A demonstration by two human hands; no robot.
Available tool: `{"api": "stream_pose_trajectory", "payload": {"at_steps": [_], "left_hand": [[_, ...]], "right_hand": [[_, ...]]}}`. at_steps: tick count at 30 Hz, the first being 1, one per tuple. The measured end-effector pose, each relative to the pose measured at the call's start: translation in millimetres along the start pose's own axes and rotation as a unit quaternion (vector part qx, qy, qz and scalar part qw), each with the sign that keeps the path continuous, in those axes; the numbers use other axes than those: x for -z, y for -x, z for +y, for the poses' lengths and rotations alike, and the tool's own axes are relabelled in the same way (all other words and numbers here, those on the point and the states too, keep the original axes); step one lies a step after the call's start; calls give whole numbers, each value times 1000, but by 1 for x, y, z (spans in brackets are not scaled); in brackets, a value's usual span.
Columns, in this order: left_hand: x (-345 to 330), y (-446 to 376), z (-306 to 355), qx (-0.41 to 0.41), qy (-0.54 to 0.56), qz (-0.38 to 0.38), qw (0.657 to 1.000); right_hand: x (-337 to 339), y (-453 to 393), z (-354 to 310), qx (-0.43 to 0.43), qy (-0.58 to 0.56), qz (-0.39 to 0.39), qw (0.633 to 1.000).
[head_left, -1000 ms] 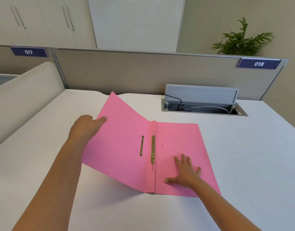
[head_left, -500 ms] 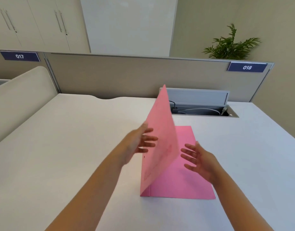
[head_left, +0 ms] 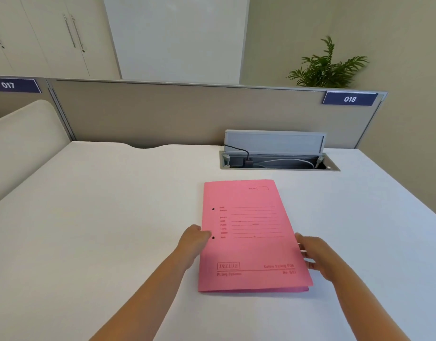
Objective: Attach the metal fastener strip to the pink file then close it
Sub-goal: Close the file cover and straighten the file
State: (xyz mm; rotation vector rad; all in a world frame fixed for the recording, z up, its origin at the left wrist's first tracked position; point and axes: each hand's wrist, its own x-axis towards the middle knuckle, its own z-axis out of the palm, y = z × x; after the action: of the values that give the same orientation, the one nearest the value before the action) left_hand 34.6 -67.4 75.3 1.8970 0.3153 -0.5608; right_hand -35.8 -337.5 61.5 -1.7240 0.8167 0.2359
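Observation:
The pink file (head_left: 251, 239) lies shut and flat on the white desk, its printed front cover up and two punched holes near its left edge. The metal fastener strip is hidden inside. My left hand (head_left: 193, 238) rests against the file's left spine edge, fingers curled at the lower hole. My right hand (head_left: 315, 254) touches the file's right edge, its fingers at or just under the cover; whether it grips the cover I cannot tell.
An open cable tray (head_left: 278, 163) with a raised lid and cords sits in the white desk (head_left: 113, 217) behind the file. A beige partition (head_left: 163, 114) closes the back, a padded divider (head_left: 22, 143) the left. A plant (head_left: 327, 65) stands beyond.
The left cover swung up and over to the right and now lies flat, so the file is shut. Both hands moved to the file's side edges.

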Motion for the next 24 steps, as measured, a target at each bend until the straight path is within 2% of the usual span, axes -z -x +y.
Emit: {"api": "stream_pose_trajectory", "payload": {"at_steps": [4,11,20,24], "left_hand": [[-9,-2,-2,2,20,-29,999],[-4,-5,-2,27,129,-15,991],[11,-3,-1,61,211,-2,976],[21,-8,0,52,223,7,973]], "right_hand": [[-11,-9,8,4,95,42,995],[-19,-15,11,13,142,68,987],[-22,-21,13,10,97,77,992],[-26,-22,3,27,86,64,994]]}}
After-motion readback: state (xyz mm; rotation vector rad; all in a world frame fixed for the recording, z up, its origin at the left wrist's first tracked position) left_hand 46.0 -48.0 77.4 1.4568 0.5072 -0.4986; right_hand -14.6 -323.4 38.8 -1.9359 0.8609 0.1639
